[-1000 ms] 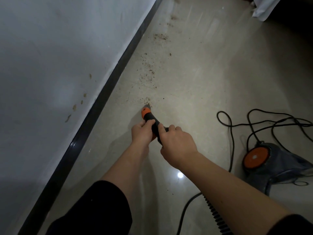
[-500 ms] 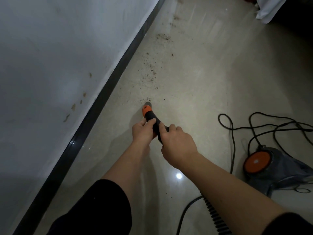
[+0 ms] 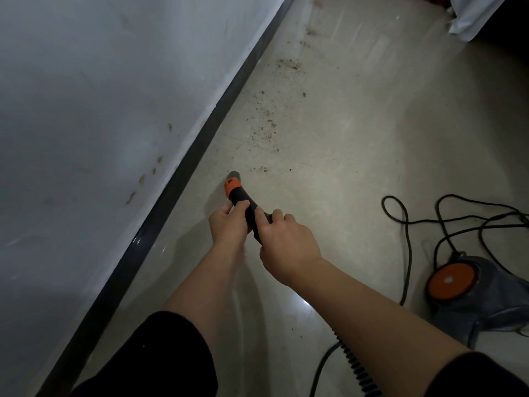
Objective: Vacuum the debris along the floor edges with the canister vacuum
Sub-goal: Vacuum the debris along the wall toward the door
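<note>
A black vacuum nozzle [image 3: 243, 199] with an orange collar and grey tip points down at the pale floor near the dark baseboard [image 3: 183, 170]. My left hand [image 3: 229, 227] grips the nozzle from the left, and my right hand [image 3: 286, 242] grips its rear part. Brown debris [image 3: 264, 124] lies scattered on the floor ahead of the tip, with a few crumbs [image 3: 262, 169] just to its right. The ribbed hose [image 3: 357, 371] runs back under my right forearm. The grey canister vacuum [image 3: 481, 293] with an orange wheel sits at the right.
A white wall [image 3: 100, 110] with small brown stains stands on the left. The black power cord [image 3: 446, 222] lies looped on the floor beside the canister. White fabric [image 3: 469, 18] hangs at the top right corner.
The nozzle and both hands have shifted left, toward the baseboard. The crumbs that were at the tip now lie to its right.
</note>
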The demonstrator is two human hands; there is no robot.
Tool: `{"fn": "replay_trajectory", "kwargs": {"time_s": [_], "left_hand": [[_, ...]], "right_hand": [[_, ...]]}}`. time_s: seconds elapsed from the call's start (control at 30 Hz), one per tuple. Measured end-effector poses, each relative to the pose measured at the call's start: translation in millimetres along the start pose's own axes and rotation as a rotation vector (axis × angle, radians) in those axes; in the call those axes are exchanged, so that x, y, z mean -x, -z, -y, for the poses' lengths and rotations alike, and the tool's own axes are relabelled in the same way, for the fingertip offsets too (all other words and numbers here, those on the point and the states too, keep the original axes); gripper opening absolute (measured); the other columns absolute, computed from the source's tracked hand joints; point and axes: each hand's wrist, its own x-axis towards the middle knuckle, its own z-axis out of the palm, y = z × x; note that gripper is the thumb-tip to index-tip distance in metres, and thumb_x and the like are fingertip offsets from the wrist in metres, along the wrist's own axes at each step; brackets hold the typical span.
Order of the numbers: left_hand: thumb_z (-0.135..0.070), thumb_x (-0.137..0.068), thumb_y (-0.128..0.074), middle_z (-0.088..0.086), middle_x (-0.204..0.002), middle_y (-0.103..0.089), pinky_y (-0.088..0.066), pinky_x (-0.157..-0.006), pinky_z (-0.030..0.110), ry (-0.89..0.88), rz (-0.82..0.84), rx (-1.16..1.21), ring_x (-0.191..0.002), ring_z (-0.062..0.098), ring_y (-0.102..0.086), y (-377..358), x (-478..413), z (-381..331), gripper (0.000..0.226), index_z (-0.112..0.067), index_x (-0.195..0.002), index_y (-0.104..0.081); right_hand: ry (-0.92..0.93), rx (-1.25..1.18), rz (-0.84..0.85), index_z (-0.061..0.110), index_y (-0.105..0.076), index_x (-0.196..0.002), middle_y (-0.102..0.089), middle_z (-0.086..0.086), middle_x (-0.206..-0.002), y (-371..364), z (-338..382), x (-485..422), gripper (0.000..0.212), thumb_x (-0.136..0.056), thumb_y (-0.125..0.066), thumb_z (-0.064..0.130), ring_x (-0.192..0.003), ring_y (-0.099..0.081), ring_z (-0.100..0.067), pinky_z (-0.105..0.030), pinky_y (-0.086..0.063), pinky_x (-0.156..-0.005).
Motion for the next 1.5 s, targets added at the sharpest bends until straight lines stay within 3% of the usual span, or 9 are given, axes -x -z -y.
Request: {"fn": "replay_trajectory", "kwargs": {"time_s": [0.13, 0.4, 0.53, 0.67, 0.83, 1.13, 1.37, 1.5], "left_hand": [[-0.012, -0.093, -0.059, 0.001, -0.084, -0.066, -0.049, -0.063, 0.019, -0.023, -0.028, -0.002, -0.077, 0.010, -0.064, 10.8, -3.2, -3.3, 0.024, -0.009, -0.116, -0.067], [-0.013, -0.093, -0.060, 0.006, -0.092, -0.070, -0.054, -0.091, 0.037, -0.046, -0.028, -0.020, -0.093, 0.022, -0.067, 30.3, -15.9, -8.1, 0.015, -0.016, -0.104, -0.069], [-0.014, -0.094, -0.059, 0.005, -0.094, -0.069, -0.053, -0.096, 0.041, -0.044, -0.030, -0.014, -0.097, 0.024, -0.067, 33.8, -19.5, -10.3, 0.015, -0.017, -0.106, -0.067], [-0.012, -0.093, -0.059, 0.003, -0.089, -0.069, -0.053, -0.095, 0.041, -0.049, -0.047, 0.003, -0.094, 0.023, -0.067, 36.2, -23.4, -12.8, 0.013, -0.022, -0.087, -0.065], [-0.015, -0.094, -0.058, 0.003, -0.097, -0.069, -0.052, -0.097, 0.041, -0.065, -0.057, -0.007, -0.099, 0.022, -0.066, 38.6, -26.6, -13.9, 0.018, -0.018, -0.110, -0.068], [-0.017, -0.094, -0.059, 0.005, -0.097, -0.070, -0.051, -0.098, 0.043, -0.078, -0.041, -0.001, -0.100, 0.024, -0.067, 30.2, -27.8, -13.5, 0.011, -0.026, -0.092, -0.065], [-0.015, -0.094, -0.060, 0.013, -0.106, -0.071, -0.053, -0.096, 0.040, -0.077, 0.008, 0.023, -0.100, 0.025, -0.068, 20.0, -29.6, -10.7, 0.030, -0.010, -0.123, -0.065], [-0.014, -0.094, -0.060, 0.014, -0.104, -0.071, -0.056, -0.089, 0.036, -0.064, 0.031, 0.031, -0.097, 0.024, -0.069, 12.0, -28.3, -8.2, 0.027, -0.008, -0.120, -0.066]], "right_hand": [[0.028, -0.008, -0.006, 0.010, -0.008, -0.152, -0.046, -0.017, -0.124, -0.5, 9.6, -4.8, 0.075, -0.093, -0.054, 0.014, -0.106, -0.049, -0.028, -0.032, -0.033, -0.066], [0.064, 0.004, -0.008, 0.010, -0.009, -0.152, -0.045, -0.018, -0.126, 0.0, 25.0, -15.5, 0.076, -0.093, -0.057, 0.016, -0.108, -0.050, -0.029, -0.032, -0.035, -0.067], [0.073, 0.005, -0.011, 0.009, -0.009, -0.152, -0.045, -0.019, -0.127, -1.6, 29.0, -20.2, 0.077, -0.093, -0.057, 0.015, -0.109, -0.049, -0.029, -0.032, -0.035, -0.068], [0.088, 0.003, -0.022, 0.009, -0.009, -0.152, -0.045, -0.018, -0.127, -1.8, 32.2, -24.6, 0.077, -0.093, -0.057, 0.015, -0.109, -0.049, -0.029, -0.032, -0.034, -0.068], [0.096, 0.002, -0.030, 0.010, -0.009, -0.152, -0.045, -0.018, -0.128, 0.8, 33.3, -31.1, 0.077, -0.093, -0.058, 0.016, -0.110, -0.049, -0.029, -0.032, -0.034, -0.068], [0.090, 0.011, -0.044, 0.010, -0.010, -0.153, -0.048, -0.018, -0.125, 0.4, 24.5, -34.0, 0.076, -0.093, -0.057, 0.015, -0.109, -0.050, -0.029, -0.032, -0.034, -0.068], [0.073, 0.012, -0.042, 0.010, -0.010, -0.153, -0.047, -0.019, -0.127, 3.5, 13.4, -32.8, 0.075, -0.093, -0.055, 0.015, -0.111, -0.050, -0.030, -0.032, -0.034, -0.069], [0.052, 0.026, -0.041, 0.009, -0.010, -0.152, -0.048, -0.019, -0.126, 3.1, 6.1, -29.1, 0.074, -0.093, -0.054, 0.014, -0.110, -0.050, -0.030, -0.032, -0.034, -0.069]]}}
